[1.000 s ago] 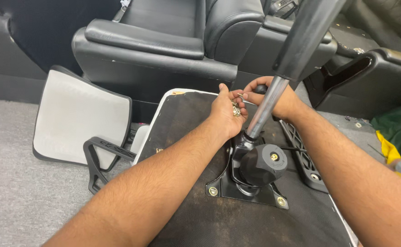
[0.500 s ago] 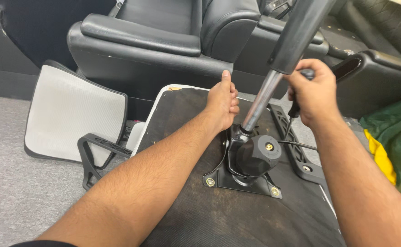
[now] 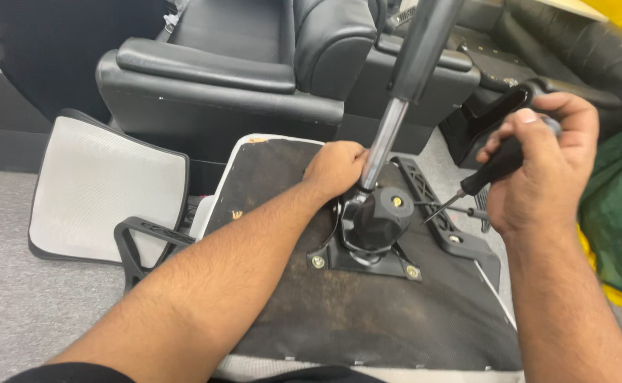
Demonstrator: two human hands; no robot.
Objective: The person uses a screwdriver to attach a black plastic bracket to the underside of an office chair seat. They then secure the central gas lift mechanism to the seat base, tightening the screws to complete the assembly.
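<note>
An upturned office chair seat (image 3: pixel 367 305) lies in front of me, its dark underside up. A black metal mechanism (image 3: pixel 374 230) is bolted to it, and a gas lift cylinder (image 3: pixel 406 78) rises from it toward the camera. My left hand (image 3: pixel 335 169) rests closed on the seat just left of the cylinder's base, near the mechanism. My right hand (image 3: pixel 541 167) is raised to the right and grips a black-handled screwdriver (image 3: pixel 491 167). Its thin tip points down-left toward the mechanism.
A grey mesh chair back (image 3: pixel 105 191) with a black frame lies on the carpet at left, beside a black armrest piece (image 3: pixel 137 245). Black leather sofas (image 3: pixel 254 64) stand behind. Another black armrest (image 3: pixel 491 113) lies at right, near green and yellow fabric (image 3: pixel 619 234).
My right hand has left the cylinder base, swung out to the right and now holds a screwdriver. My left hand stayed by the cylinder base and closed its fingers.
</note>
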